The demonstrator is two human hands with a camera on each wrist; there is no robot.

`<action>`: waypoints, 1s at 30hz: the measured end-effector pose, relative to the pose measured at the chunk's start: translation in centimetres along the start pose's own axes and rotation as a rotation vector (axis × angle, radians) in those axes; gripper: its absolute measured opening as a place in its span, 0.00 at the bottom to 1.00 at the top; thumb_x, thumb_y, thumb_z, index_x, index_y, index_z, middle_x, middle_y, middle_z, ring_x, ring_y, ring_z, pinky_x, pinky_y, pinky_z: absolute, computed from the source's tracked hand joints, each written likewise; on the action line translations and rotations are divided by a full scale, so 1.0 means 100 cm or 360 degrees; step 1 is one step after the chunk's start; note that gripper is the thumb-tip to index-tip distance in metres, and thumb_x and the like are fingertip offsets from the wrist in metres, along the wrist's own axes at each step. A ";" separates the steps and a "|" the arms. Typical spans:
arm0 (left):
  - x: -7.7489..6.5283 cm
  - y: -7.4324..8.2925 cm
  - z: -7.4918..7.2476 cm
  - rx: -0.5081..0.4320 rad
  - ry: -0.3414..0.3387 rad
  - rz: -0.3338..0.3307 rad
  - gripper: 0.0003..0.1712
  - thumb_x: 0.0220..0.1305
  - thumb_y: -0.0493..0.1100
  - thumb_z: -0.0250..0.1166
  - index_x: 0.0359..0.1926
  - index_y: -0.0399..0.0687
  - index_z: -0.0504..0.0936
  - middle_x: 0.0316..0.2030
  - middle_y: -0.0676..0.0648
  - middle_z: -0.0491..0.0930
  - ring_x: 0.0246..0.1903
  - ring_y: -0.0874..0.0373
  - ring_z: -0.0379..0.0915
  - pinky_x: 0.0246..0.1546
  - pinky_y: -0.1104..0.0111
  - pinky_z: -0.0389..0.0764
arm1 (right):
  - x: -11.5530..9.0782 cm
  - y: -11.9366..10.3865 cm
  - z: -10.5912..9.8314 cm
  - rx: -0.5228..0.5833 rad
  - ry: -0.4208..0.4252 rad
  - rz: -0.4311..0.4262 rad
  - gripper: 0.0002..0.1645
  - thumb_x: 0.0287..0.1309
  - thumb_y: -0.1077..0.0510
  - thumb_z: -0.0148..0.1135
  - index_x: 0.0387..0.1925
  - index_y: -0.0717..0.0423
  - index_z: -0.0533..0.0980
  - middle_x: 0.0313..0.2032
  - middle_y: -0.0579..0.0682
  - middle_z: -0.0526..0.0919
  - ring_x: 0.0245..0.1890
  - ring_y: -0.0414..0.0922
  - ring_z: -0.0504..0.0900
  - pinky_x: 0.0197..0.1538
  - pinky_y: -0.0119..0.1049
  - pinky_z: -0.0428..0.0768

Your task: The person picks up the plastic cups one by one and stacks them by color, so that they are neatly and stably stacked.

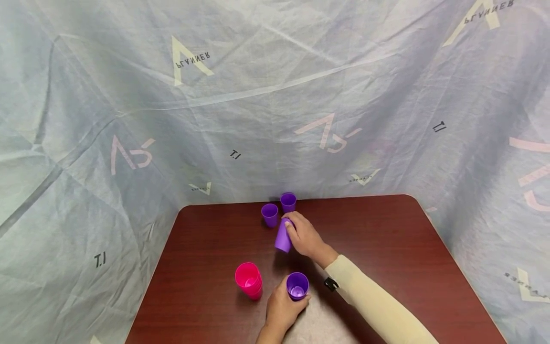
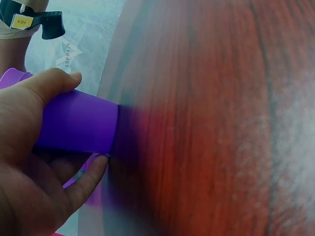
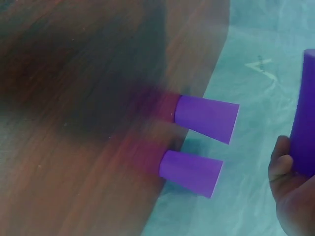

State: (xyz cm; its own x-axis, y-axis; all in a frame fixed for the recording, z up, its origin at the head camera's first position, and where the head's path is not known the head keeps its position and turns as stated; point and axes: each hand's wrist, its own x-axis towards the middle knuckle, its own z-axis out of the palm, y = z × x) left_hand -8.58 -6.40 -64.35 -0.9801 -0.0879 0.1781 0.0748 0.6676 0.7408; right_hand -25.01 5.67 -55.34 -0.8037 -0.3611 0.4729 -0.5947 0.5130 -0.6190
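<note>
My left hand (image 1: 281,306) curls round an upright purple cup (image 1: 297,286) near the table's front; the left wrist view shows thumb and fingers wrapped about the cup (image 2: 81,120), its base at the tabletop. Above the table, my right hand (image 1: 306,236) grips another purple cup (image 1: 282,236), tilted, with its wide end down. In the right wrist view only part of this held cup (image 3: 305,118) shows at the edge. Two more purple cups, a nearer one (image 1: 269,216) and a farther one (image 1: 288,202), stand upright just beyond the right hand. A stack of pink cups (image 1: 249,281) stands left of my left hand.
The dark red wooden table (image 1: 206,253) has its back edge against a grey printed cloth (image 1: 266,119), which also hangs on both sides. A pale glare lies on the table's front. My right sleeve (image 1: 374,296) crosses the front right.
</note>
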 end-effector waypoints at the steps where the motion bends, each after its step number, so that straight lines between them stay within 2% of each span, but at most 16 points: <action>1: 0.000 0.000 0.000 0.0003 0.0002 -0.0002 0.37 0.42 0.53 0.87 0.55 0.54 0.84 0.44 0.51 0.91 0.43 0.52 0.89 0.43 0.59 0.86 | -0.001 0.001 0.000 0.0016 0.0011 -0.0016 0.15 0.77 0.58 0.50 0.54 0.58 0.79 0.50 0.55 0.84 0.49 0.50 0.84 0.58 0.50 0.83; 6: 0.000 0.000 0.000 -0.0001 0.0001 -0.0004 0.36 0.42 0.53 0.87 0.54 0.54 0.84 0.42 0.51 0.91 0.43 0.51 0.89 0.42 0.59 0.85 | -0.008 0.007 0.000 0.0078 0.0081 -0.0073 0.12 0.77 0.61 0.50 0.48 0.59 0.79 0.42 0.54 0.84 0.41 0.45 0.83 0.50 0.45 0.84; 13: -0.001 -0.001 0.000 -0.0002 0.0019 0.0016 0.35 0.42 0.53 0.87 0.53 0.54 0.83 0.41 0.50 0.91 0.42 0.51 0.89 0.42 0.59 0.85 | -0.015 0.010 -0.001 0.0199 0.0162 -0.0089 0.12 0.76 0.63 0.51 0.46 0.58 0.81 0.40 0.53 0.86 0.39 0.44 0.83 0.48 0.44 0.84; 19: -0.002 -0.001 0.000 -0.0006 0.0027 0.0033 0.35 0.41 0.53 0.87 0.51 0.53 0.83 0.41 0.49 0.91 0.41 0.50 0.89 0.40 0.58 0.85 | -0.022 0.009 -0.004 0.0233 0.0156 -0.0029 0.14 0.76 0.62 0.49 0.46 0.54 0.82 0.41 0.50 0.87 0.39 0.41 0.83 0.47 0.40 0.83; 23: -0.001 0.000 -0.001 -0.0011 0.0021 0.0030 0.35 0.41 0.53 0.87 0.51 0.52 0.84 0.41 0.49 0.91 0.41 0.50 0.89 0.41 0.58 0.85 | -0.027 0.006 -0.007 0.0268 0.0117 -0.0005 0.16 0.75 0.63 0.48 0.48 0.55 0.83 0.42 0.49 0.88 0.40 0.41 0.84 0.47 0.39 0.84; 27: 0.000 0.001 -0.002 -0.0028 0.0002 0.0029 0.35 0.42 0.53 0.87 0.52 0.53 0.84 0.43 0.49 0.91 0.43 0.50 0.89 0.43 0.57 0.86 | -0.032 0.003 -0.010 0.0289 0.0091 -0.0048 0.16 0.74 0.63 0.49 0.49 0.58 0.83 0.44 0.50 0.88 0.43 0.42 0.85 0.49 0.40 0.85; 30: -0.001 0.000 -0.002 -0.0037 -0.0009 0.0037 0.35 0.42 0.52 0.87 0.52 0.53 0.84 0.43 0.49 0.91 0.43 0.50 0.89 0.44 0.57 0.86 | -0.035 0.002 -0.011 0.0303 0.0096 -0.0112 0.14 0.71 0.64 0.51 0.46 0.58 0.84 0.42 0.49 0.88 0.41 0.41 0.85 0.48 0.39 0.84</action>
State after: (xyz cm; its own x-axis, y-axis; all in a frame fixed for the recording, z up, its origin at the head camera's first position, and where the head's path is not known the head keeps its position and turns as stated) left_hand -8.50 -6.50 -64.22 -0.9790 -0.0685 0.1920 0.1017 0.6522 0.7512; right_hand -22.24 7.91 -56.41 -0.7609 -0.3405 0.5523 -0.6468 0.3298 -0.6877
